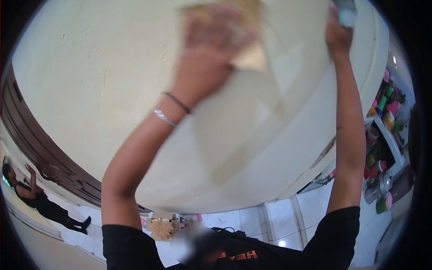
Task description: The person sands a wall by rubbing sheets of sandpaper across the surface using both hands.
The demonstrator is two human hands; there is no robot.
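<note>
My left hand (213, 38) is raised against the cream wall (126, 58), smeared by motion. Under its palm and fingers is a tan sheet, perhaps a cloth or paper (253, 58), one corner sticking out below. Two bracelets (165, 117) circle that wrist. Up at the right, near the frame's top edge, my right hand (338, 38) is closed around a pale bluish-white thing (347, 18). It is cut off by the frame, so its kind is unclear. Shadows of my arms fall across the wall.
A dark wooden door (33, 130) stands at left, with another person (38, 198) beyond it. Shelves (396, 141) of colourful containers and a metal pot (384, 182) are at right. Below, a box (162, 227) with tan contents rests on the white tiled floor (252, 222).
</note>
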